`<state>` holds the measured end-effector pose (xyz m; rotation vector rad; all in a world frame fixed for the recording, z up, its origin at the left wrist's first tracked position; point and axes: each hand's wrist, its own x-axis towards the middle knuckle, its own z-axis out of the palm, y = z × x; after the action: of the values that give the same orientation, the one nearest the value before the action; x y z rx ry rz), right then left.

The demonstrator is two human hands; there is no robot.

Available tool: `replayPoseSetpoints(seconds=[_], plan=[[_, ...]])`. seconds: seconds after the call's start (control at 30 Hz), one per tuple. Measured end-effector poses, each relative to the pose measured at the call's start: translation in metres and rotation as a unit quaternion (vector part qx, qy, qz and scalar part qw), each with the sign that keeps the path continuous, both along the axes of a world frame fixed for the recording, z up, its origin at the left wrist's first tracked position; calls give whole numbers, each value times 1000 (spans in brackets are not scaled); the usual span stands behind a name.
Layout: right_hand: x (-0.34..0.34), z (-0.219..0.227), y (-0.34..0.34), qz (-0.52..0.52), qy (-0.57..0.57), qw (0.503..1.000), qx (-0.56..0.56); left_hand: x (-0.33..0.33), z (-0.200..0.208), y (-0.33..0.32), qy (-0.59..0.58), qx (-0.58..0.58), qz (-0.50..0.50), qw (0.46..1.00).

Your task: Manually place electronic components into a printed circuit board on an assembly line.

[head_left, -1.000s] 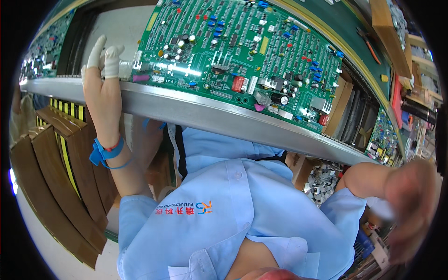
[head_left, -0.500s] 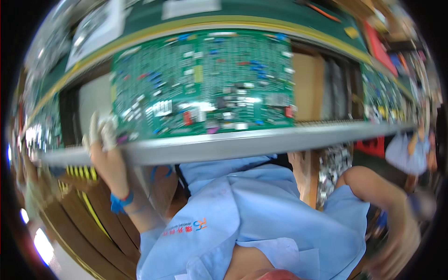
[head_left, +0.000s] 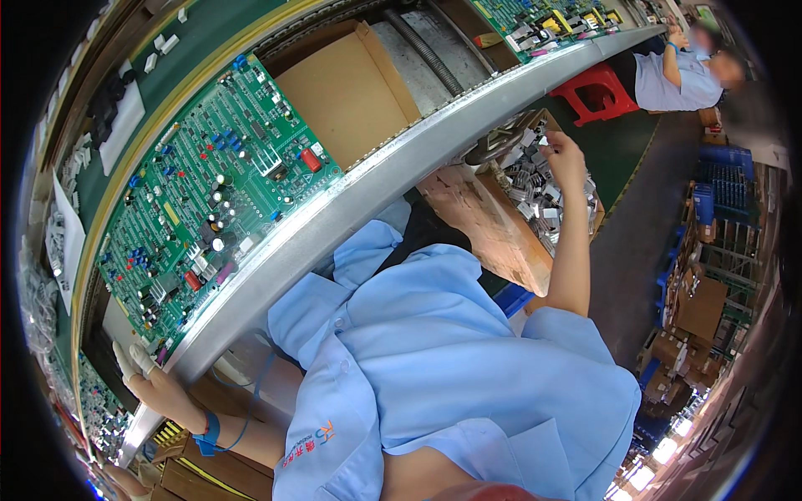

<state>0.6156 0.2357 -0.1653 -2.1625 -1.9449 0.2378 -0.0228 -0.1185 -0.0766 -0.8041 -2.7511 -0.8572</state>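
A large green circuit board (head_left: 213, 188) lies on the conveyor, carrying capacitors, heat sinks and red and blue components. My left hand (head_left: 154, 388), with pale finger covers and a blue wrist strap (head_left: 210, 434), rests at the metal rail (head_left: 334, 204) beside the board's near left corner. Its fingers are stretched out and it holds nothing I can see. Out to the right, my right hand (head_left: 566, 159) is over an open box (head_left: 514, 221) of silvery metal pieces (head_left: 535, 184). Its fingers are curled together; whatever may be between them is too small to make out.
Another circuit board (head_left: 543, 25) lies farther along the conveyor, past a cardboard box (head_left: 347, 83). White parts and a white sheet (head_left: 121, 117) lie on the green bench beyond. A red stool (head_left: 597, 92) and a seated co-worker (head_left: 677, 75) are at the far right.
My view has swung to the right. My right hand has moved from low at my side out to the box of metal pieces. My left hand stays by the board's corner.
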Motion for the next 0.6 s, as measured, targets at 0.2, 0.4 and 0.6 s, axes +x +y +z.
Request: replayPoseSetpoints(seconds=[0.2, 0.4, 0.6], plan=[[-25, -36, 10, 26, -94, 995, 5, -7, 11, -3, 35, -45, -14, 998], [-7, -94, 29, 72, -29, 992, 104, 6, 14, -18, 58, -62, -13, 996], [28, -164, 119, 238, -71, 961, 122, 31, 29, 2, 98, -12, -10, 995]])
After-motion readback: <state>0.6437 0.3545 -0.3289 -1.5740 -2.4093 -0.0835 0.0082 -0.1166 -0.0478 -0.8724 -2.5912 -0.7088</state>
